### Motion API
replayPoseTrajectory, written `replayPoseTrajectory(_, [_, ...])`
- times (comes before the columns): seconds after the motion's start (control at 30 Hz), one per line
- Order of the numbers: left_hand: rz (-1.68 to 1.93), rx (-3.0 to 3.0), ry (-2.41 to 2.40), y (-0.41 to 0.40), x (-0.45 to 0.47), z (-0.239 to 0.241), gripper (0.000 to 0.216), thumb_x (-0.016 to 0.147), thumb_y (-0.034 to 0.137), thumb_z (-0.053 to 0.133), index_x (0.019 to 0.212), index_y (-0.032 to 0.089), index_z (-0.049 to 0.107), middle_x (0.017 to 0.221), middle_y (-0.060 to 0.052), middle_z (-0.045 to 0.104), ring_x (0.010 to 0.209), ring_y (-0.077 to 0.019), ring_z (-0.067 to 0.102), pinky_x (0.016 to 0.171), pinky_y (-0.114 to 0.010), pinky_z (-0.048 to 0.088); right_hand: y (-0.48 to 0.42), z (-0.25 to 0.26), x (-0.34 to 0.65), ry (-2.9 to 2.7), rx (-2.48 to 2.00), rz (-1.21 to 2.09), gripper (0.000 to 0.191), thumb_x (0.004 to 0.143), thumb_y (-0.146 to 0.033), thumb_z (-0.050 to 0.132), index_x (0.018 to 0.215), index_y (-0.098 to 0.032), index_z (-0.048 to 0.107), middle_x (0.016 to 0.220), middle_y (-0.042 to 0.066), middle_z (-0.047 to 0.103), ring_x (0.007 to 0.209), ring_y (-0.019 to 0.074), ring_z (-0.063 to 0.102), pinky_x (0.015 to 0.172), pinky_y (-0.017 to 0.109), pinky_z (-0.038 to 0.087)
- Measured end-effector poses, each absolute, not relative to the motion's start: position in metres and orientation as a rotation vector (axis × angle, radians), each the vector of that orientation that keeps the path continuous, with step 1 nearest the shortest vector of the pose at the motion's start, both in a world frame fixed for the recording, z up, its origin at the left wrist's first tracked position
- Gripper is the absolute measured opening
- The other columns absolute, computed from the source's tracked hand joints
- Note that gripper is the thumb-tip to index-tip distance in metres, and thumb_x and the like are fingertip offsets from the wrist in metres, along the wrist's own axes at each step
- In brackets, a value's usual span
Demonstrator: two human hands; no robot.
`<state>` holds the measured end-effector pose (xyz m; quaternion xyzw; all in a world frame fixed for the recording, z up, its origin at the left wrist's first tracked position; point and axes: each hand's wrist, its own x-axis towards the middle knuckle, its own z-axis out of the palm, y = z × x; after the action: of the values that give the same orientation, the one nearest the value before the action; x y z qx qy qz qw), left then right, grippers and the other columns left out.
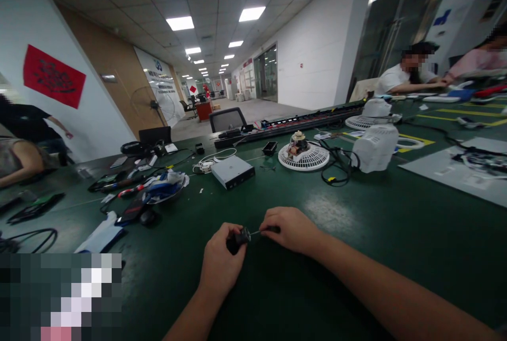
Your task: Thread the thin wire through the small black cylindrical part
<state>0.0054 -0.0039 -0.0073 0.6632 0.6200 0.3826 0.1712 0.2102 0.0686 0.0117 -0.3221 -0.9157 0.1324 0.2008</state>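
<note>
Work is centred on a small black part [238,238], held just above the near middle of the green worktop [356,235]. It is clenched in the left hand [222,263], so that it is steadied against the thin screwdriver [264,231] pinched by the right hand [291,229] and set to its side. Farther off, a grey drive box [232,171] and a white fan grille [303,156] are left within reach.

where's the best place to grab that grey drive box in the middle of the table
Probably by its two long side walls, coming down from above. The grey drive box lies flat on the green table, a low slab with straight parallel sides. Its near front face and right side look clear; the white cable coil lies close on its left, so approach from the right.
</note>
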Motion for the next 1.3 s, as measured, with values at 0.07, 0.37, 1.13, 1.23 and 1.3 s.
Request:
replayPoseTrajectory(0.07, [1.079,1.880,1.745,-0.0041,0.0048,-0.0076,0.014,0.075,0.017,0.063,0.086,0.024,0.057,0.101,0.000,0.070,0.096,-0.0199,0.066,0.087,-0.038,0.053,0.0680,0.0120,0.2098,-2.558,-0.830,0.343,0.013,0.084,-0.022,0.064,0.091,-0.025,0.074,0.094,0.000,0.068,0.086,0.0151,0.062,0.076,0.027,0.043])
replayPoseTrajectory(0.37, [1.071,1.895,1.741,-0.0074,0.0065,-0.0065,0.015,0.075,0.019,0.065,0.088,0.022,0.058,0.101,-0.003,0.070,0.095,-0.0222,0.066,0.085,-0.040,0.054,0.0677,0.0130,0.2113,-2.571,-0.915,0.362,0.014,0.084,-0.022,0.061,0.092,-0.023,0.073,0.090,0.003,0.067,0.085,0.0174,0.060,0.075,0.029,0.043])
replayPoseTrajectory(1.13, [1.120,1.961,1.627,-0.0081,0.0099,-0.0075,0.017,0.072,0.010,0.063,0.084,0.022,0.057,0.096,-0.003,0.069,0.094,-0.0219,0.064,0.084,-0.039,0.051,0.0633,0.0123,0.2086,-2.527,-1.044,0.487,0.011,0.082,-0.025,0.062,0.087,-0.022,0.071,0.085,0.002,0.067,0.078,0.0173,0.061,0.068,0.028,0.041])
replayPoseTrajectory(1.23, [1.100,1.927,1.678,-0.0075,0.0091,-0.0070,0.016,0.074,0.013,0.063,0.086,0.022,0.057,0.096,-0.003,0.069,0.093,-0.0222,0.065,0.083,-0.039,0.052,0.0616,0.0135,0.2080,-2.574,-1.000,0.485,0.012,0.082,-0.025,0.061,0.086,-0.023,0.072,0.083,0.002,0.068,0.076,0.0170,0.061,0.068,0.028,0.041])
replayPoseTrajectory(1.3, [1.098,1.917,1.679,-0.0079,0.0083,-0.0061,0.014,0.075,0.015,0.063,0.086,0.022,0.057,0.097,-0.004,0.069,0.093,-0.0224,0.065,0.083,-0.039,0.053,0.0602,0.0157,0.2078,-2.559,-0.965,0.525,0.011,0.081,-0.026,0.062,0.085,-0.023,0.072,0.083,0.001,0.068,0.075,0.0160,0.061,0.067,0.027,0.042])
